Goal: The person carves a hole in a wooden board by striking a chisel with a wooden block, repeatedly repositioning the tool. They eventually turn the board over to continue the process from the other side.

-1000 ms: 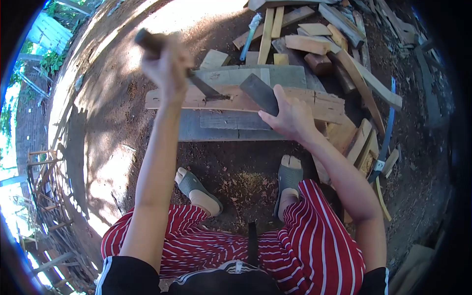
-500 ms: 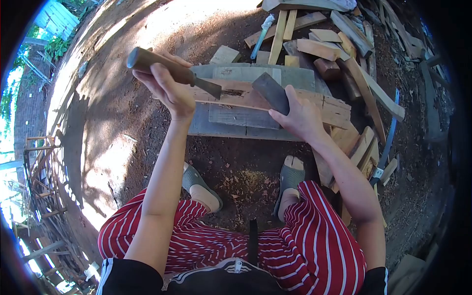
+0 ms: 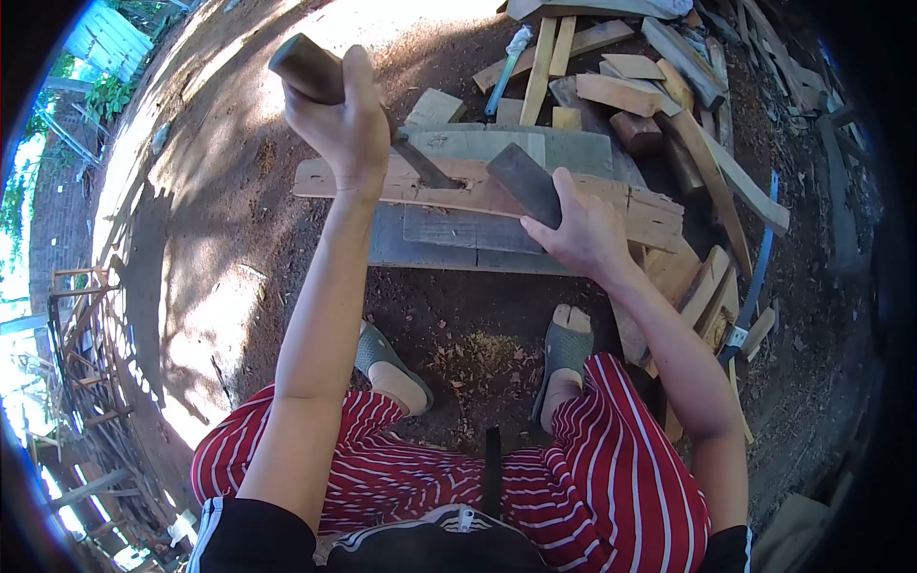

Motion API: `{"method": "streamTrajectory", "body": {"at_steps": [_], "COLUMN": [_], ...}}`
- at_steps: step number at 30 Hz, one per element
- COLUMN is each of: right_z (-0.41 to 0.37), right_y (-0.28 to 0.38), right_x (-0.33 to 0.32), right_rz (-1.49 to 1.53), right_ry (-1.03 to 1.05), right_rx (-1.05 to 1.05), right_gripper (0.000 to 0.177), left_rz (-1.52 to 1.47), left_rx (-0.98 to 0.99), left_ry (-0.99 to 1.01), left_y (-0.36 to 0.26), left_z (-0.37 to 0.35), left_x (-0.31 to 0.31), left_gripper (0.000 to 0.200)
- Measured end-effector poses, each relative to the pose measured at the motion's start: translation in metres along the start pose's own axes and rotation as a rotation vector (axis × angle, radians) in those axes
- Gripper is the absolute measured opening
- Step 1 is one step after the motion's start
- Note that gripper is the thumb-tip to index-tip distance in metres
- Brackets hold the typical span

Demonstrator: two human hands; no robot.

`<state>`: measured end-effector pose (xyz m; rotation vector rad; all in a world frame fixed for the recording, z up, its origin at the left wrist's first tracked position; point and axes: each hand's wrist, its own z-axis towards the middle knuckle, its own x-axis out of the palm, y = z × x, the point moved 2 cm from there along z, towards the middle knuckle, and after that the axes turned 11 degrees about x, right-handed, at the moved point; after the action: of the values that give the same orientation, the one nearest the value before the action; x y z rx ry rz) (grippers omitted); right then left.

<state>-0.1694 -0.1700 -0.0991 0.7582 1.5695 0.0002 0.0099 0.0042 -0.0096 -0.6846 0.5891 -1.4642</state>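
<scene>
My left hand (image 3: pixel 346 134) is wrapped round the thick wooden handle of a chisel (image 3: pixel 308 69). Its flat metal blade slants down to the right, the tip right at a rough slot in a long wooden board (image 3: pixel 330 180). Fingers closed, my right hand (image 3: pixel 590 227) grips a dark rectangular block (image 3: pixel 524 180), which lies over the board to the right of the slot. Under the board is a low grey wooden bench (image 3: pixel 411 250), set crosswise in front of my feet.
Offcuts and planks (image 3: pixel 621 94) are heaped behind and right of the bench. A handsaw (image 3: pixel 761 263) leans at the right, and a tool with a light blue handle (image 3: pixel 503 78) lies at the back. Wood shavings (image 3: pixel 482 358) cover the ground between my sandalled feet.
My left hand has tipped the chisel steeper and shifted right, bringing its blade tip to the slot. My right hand and the dark block have barely moved.
</scene>
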Motion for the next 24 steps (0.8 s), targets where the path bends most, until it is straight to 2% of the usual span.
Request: {"method": "streamTrajectory", "body": {"at_steps": [3, 12, 13, 16, 17, 20, 24], "right_z": [0.000, 0.001, 0.001, 0.002, 0.001, 0.000, -0.001], "right_y": [-0.001, -0.001, -0.001, -0.001, -0.001, 0.001, 0.001], "right_x": [0.001, 0.002, 0.003, 0.003, 0.001, -0.002, -0.003], "right_rz": [-0.015, -0.018, -0.018, -0.009, -0.006, -0.003, 0.002], "right_ry": [-0.003, -0.003, 0.000, -0.031, -0.026, -0.011, -0.001], "right_rx": [-0.008, -0.015, -0.018, -0.027, -0.023, -0.015, -0.015], "right_gripper": [0.058, 0.056, 0.056, 0.056, 0.056, 0.055, 0.054], "left_rz": [0.082, 0.166, 0.141, 0.172, 0.211, 0.192, 0.166], "left_rx": [0.144, 0.214, 0.245, 0.173, 0.246, 0.268, 0.212], "left_ry": [-0.003, 0.133, 0.126, 0.205, 0.217, 0.258, 0.257], "left_y": [0.016, 0.017, 0.019, 0.020, 0.019, 0.011, 0.009], "left_z": [-0.003, -0.006, -0.005, -0.008, -0.009, -0.015, -0.014], "left_x": [0.005, 0.022, 0.027, 0.039, 0.044, 0.052, 0.052], "left_gripper": [0.026, 0.024, 0.016, 0.016, 0.016, 0.015, 0.012]}}
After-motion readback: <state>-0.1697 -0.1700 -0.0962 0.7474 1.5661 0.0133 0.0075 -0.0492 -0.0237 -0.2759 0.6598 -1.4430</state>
